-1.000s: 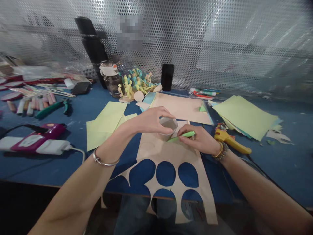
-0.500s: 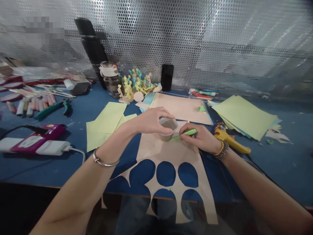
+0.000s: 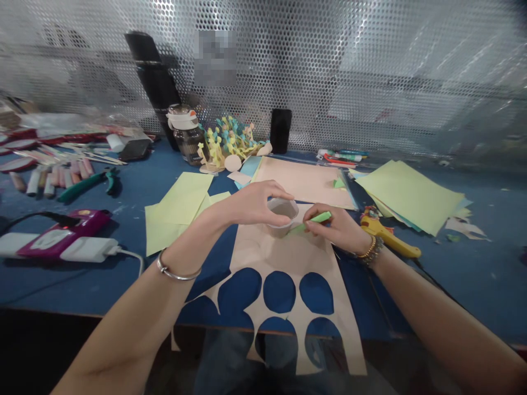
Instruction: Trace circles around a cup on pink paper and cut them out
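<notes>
A small translucent cup (image 3: 283,208) stands on a pale pinkish paper sheet (image 3: 284,255), which has several round holes cut in its near part. My left hand (image 3: 257,203) grips the cup's rim from the left, thumb on the near side and fingers on the far side. Pinched in my right hand (image 3: 333,227) is a green pen (image 3: 319,218), its tip pointing down-left to the paper by the cup's right side.
Yellow papers (image 3: 177,211) lie left, a yellow stack (image 3: 415,192) right. A yellow glue gun (image 3: 387,236) sits beside my right wrist. Behind stand a phone (image 3: 280,130), a bottle (image 3: 186,134) and small paper flowers (image 3: 230,140). A purple power strip (image 3: 66,233) and pliers (image 3: 84,186) are left.
My right hand and the green pen have shifted slightly up beside the cup. The left hand and the cup have stayed in place.
</notes>
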### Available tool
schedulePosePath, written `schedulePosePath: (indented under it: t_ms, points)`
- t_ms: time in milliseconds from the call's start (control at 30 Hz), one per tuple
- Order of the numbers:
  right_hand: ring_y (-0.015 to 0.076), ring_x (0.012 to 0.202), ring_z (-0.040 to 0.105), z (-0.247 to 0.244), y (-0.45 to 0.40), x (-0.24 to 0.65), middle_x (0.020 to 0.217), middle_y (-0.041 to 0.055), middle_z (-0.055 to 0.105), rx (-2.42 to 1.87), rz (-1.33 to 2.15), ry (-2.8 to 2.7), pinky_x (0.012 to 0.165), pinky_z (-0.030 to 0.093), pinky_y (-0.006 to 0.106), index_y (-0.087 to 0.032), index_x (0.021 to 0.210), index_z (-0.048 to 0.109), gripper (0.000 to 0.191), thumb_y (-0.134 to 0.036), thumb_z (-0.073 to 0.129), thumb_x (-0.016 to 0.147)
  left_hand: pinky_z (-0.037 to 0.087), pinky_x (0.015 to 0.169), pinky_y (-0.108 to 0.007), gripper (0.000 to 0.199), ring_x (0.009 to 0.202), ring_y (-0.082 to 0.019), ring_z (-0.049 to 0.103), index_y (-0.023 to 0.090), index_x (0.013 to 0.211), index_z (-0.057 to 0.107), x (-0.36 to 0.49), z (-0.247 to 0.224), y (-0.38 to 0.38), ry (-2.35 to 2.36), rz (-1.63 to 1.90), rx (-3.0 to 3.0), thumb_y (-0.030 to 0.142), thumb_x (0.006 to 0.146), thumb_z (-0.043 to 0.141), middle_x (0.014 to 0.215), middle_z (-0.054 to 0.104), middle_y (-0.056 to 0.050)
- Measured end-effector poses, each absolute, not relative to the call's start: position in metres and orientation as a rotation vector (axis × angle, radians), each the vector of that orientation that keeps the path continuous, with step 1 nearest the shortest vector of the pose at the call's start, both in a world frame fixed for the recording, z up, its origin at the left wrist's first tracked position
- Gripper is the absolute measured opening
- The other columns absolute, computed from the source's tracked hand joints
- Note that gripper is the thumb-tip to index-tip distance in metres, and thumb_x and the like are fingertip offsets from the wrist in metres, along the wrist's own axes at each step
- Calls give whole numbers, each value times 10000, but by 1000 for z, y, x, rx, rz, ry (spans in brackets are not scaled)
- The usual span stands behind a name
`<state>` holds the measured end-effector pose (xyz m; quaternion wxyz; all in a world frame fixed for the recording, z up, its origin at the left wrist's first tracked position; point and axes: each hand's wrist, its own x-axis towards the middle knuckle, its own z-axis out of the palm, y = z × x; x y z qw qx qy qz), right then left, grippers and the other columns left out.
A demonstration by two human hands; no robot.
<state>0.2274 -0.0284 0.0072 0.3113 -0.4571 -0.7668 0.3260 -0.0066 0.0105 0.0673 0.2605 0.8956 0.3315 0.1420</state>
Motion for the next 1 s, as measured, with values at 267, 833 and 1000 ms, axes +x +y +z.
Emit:
schedulePosePath:
  t_ms: [267,833,1000]
  points:
    - [129,633,606,0,-21,229,713,24,632,-1200,1006,-1863,582,504,237,-164,858,584,164,-323,600,816,420,855,-294,497,1031,-221,554,257,1177,631,-7,67,11,899,395,2415,419,707,650,1207,570,-42]
    - [131,484,632,17,22,219,578,26,669,-1307,1260,-1831,484,539,227,-163,821,539,165,-270,657,777,409,900,-303,480,1064,-220,549,252,1174,636,-8,66,11,862,432,2421,404,719,637,1198,582,-41]
    - [139,459,623,16,41,214,516,-2,630,-1320,1271,-1900,460,538,240,-173,766,538,144,-274,640,779,411,899,-304,486,1053,-219,553,239,1179,636,-8,66,11,846,436,2429,393,718,637,1194,585,-46]
